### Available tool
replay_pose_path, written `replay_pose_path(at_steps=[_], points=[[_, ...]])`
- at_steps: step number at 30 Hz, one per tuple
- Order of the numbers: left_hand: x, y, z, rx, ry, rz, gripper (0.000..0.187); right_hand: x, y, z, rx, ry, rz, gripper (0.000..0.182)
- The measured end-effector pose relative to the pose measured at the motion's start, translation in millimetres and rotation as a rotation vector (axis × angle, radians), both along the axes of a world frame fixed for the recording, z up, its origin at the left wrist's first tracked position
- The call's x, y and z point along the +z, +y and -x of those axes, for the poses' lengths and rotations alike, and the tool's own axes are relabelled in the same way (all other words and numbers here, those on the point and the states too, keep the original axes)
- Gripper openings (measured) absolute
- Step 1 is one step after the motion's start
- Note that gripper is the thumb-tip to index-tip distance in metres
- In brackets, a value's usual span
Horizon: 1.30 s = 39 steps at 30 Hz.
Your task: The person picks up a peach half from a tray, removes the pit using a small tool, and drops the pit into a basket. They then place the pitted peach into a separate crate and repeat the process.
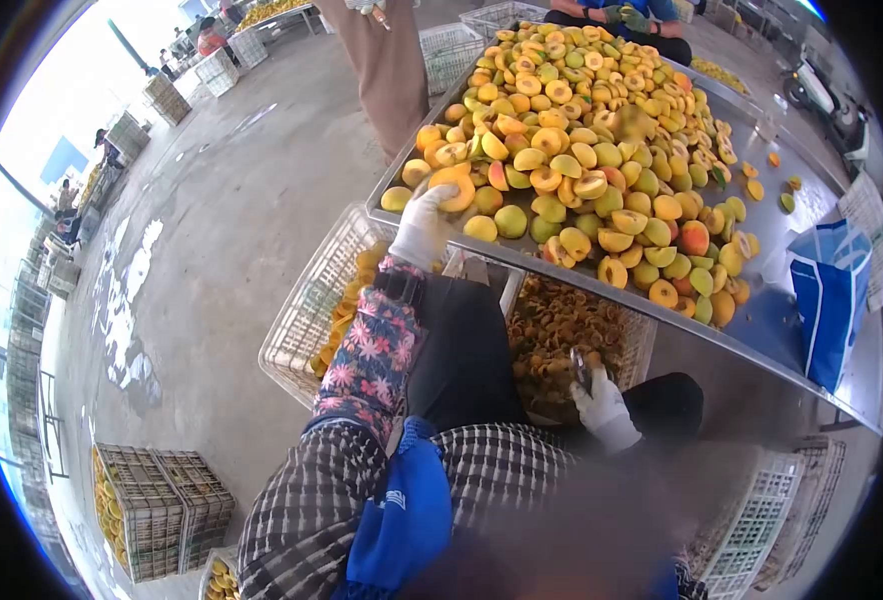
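evidently, white-gloved hands (422, 226) grip smooth fruit (456, 189) and shiny tool (581, 368).

White knit-like gloves cover both hands: the left glove (420, 230) on the left hand (424, 222), the right glove (607, 415) on the right hand (602, 405). Behind the left fingers (445, 190), past the wrist, comes a dark cuff (399, 283), then a navy sleeve cover (367, 360) with pink and red flowers. Farther from the fingers is a black-and-white checked top (307, 490) under a bright blue apron (397, 515) with a small white marking (395, 497). The trousers (467, 340) are black. The right forearm is blurred.
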<state>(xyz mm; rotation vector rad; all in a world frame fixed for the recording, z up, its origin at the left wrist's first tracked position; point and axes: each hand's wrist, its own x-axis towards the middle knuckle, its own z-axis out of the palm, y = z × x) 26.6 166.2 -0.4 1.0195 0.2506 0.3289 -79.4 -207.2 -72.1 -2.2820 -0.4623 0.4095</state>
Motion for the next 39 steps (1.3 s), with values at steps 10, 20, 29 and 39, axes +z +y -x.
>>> replay_pose_path(at_steps=[10, 20, 29, 39], points=[[32, -135, 30, -0.265, -0.126, 0.566, 0.048, 123, 63, -41, 0.006, -0.515, -0.301, 0.027], [46, -162, 42, -0.441, -0.010, 0.632, 0.031, 104, 61, -44, 0.000, -0.658, -0.069, 0.028], [35, -177, 47, -0.243, 0.008, 0.294, 0.045, 100, 55, -33, 0.077, -0.397, -0.299, 0.039], [16, -156, 36, -0.572, 0.118, 0.277, 0.039, 107, 30, -50, 0.240, -0.585, -0.148, 0.037]])
